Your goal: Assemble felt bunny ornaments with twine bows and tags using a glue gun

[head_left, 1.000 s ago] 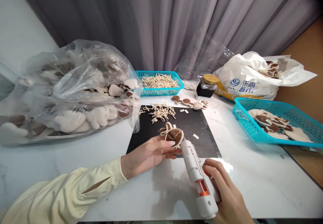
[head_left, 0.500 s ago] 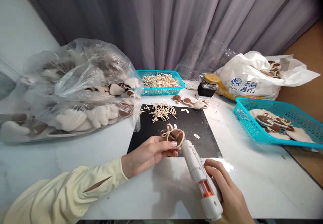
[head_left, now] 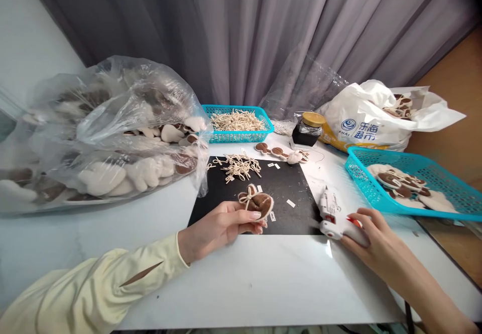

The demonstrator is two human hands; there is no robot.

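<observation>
Pinched between the thumb and fingers of my left hand (head_left: 220, 226) is a small brown plush piece (head_left: 261, 202) with cream fuzzy edges and a cream cord bow tied on it. It is held over the front of a black mat (head_left: 278, 186). To the right, my right hand (head_left: 376, 241) has its fingers around the handle of a white hot glue gun (head_left: 331, 226). The gun is at the mat's right edge, nozzle pointing away from me. Small white labels (head_left: 290, 203) and a heap of cream cord bows (head_left: 243, 167) lie on the mat.
A large clear bag (head_left: 113, 138) of plush pieces fills the left. Behind the mat stand a blue basket (head_left: 241, 137) of bows and a dark jar (head_left: 307, 132) with a gold lid. At right are another blue basket (head_left: 361, 183) and a white shopping bag (head_left: 339, 118).
My right hand has moved the glue gun right and away from the plush piece, to the mat's right edge. My left hand keeps its hold nearly in place.
</observation>
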